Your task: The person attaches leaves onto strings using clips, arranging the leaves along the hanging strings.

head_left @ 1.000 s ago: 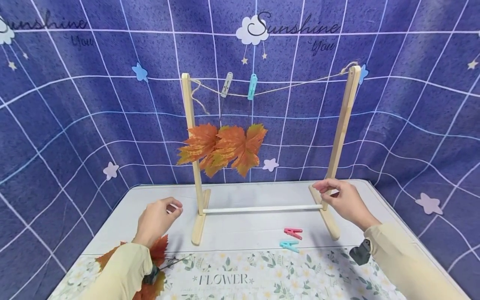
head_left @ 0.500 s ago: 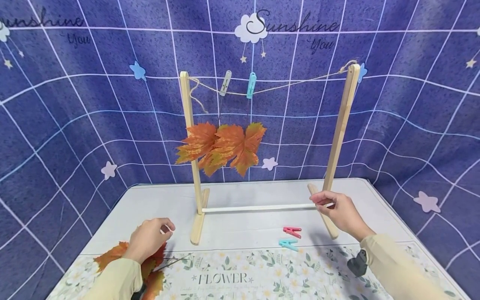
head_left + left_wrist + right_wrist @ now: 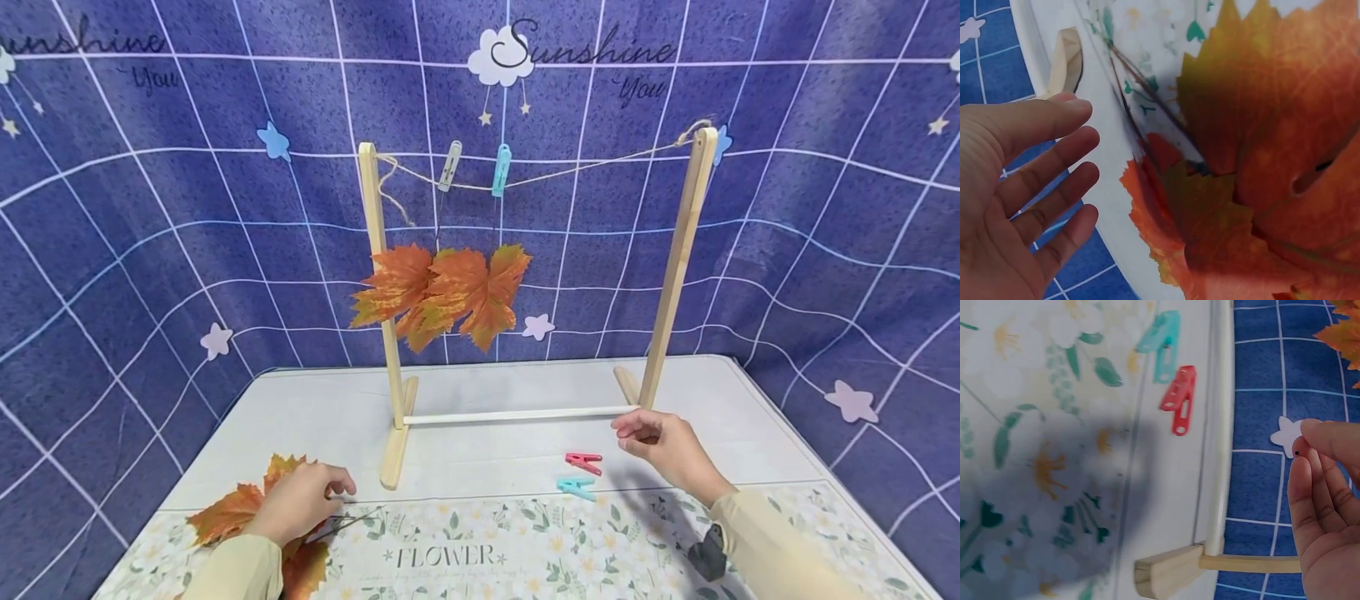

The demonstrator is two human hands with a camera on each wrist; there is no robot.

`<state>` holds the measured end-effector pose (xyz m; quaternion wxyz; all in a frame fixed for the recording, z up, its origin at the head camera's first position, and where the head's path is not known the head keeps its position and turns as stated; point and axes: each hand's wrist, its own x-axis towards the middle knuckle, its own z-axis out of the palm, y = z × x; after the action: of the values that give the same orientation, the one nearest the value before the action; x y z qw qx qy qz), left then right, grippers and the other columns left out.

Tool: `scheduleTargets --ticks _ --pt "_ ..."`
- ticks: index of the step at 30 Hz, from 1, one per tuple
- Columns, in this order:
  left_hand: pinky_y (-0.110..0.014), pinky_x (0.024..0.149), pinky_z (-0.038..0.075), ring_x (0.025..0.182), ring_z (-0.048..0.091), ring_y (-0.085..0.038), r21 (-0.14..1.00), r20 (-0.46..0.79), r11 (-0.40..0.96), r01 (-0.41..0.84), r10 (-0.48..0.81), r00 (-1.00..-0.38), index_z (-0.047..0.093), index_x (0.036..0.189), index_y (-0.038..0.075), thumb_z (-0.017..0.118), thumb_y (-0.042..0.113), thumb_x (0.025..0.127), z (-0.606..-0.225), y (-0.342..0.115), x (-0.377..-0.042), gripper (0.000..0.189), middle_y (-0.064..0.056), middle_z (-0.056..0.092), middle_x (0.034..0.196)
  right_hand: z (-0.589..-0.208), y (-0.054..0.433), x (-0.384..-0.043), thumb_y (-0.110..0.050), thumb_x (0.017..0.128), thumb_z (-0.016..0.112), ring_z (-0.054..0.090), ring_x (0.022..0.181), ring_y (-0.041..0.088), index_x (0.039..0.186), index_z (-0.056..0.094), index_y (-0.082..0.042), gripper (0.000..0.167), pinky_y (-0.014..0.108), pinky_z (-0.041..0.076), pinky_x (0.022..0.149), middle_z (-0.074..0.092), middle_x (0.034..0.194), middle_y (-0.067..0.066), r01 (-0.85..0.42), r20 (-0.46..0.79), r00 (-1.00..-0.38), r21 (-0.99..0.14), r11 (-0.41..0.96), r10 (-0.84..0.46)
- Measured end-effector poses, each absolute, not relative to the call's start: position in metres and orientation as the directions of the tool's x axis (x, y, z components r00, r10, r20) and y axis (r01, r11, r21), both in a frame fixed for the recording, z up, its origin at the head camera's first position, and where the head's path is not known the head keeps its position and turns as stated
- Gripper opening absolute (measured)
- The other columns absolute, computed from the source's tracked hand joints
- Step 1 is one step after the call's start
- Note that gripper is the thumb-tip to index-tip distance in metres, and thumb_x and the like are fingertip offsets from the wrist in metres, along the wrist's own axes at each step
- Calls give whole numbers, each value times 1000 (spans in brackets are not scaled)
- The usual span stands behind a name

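Left hand (image 3: 298, 502), fingers relaxed and empty, is over your loose leaves (image 3: 227, 511) at lower left, right hand (image 3: 666, 447), fingers loosely bent and empty, is near the red peg (image 3: 583, 462), right of centre; crossed stems (image 3: 345, 525) could drag up extras.

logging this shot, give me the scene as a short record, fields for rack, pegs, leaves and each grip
rack: wooden, upright, white bar low across it
string: tied between the post tops, sagging
pegs on string: grey peg and blue peg, side by side
hanging leaves: orange, overlapping, stems up to the pegs
table pegs: red peg, second blue peg nearer the wearer
left grip: fingers relaxed, holding nothing, by the loose leaves
right grip: loosely curled, nothing visible in it
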<state>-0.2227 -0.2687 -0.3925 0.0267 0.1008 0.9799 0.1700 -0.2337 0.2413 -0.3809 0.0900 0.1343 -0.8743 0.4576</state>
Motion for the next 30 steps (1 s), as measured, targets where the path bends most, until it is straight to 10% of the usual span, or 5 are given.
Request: scheduleTargets --ticks 18,30 --pt "-39 69 52 72 61 -11 323 1 914 246 260 -966 71 77 24 80 -3 70 -407 -265 -221 29 9 66 76 -410 234 -231 20 84 65 68 84 25 104 72 4 26 26 55 74 71 95 14 -311 228 -949 -790 528 -218" --pt "-40 68 52 72 61 -12 302 -20 926 229 246 -969 72 79 23 79 -5 70 -405 -263 -222 30 7 65 76 -415 231 -229 16 83 70 62 78 12 101 74 -1 25 25 54 69 69 92 9 -288 201 -956 -773 566 -211"
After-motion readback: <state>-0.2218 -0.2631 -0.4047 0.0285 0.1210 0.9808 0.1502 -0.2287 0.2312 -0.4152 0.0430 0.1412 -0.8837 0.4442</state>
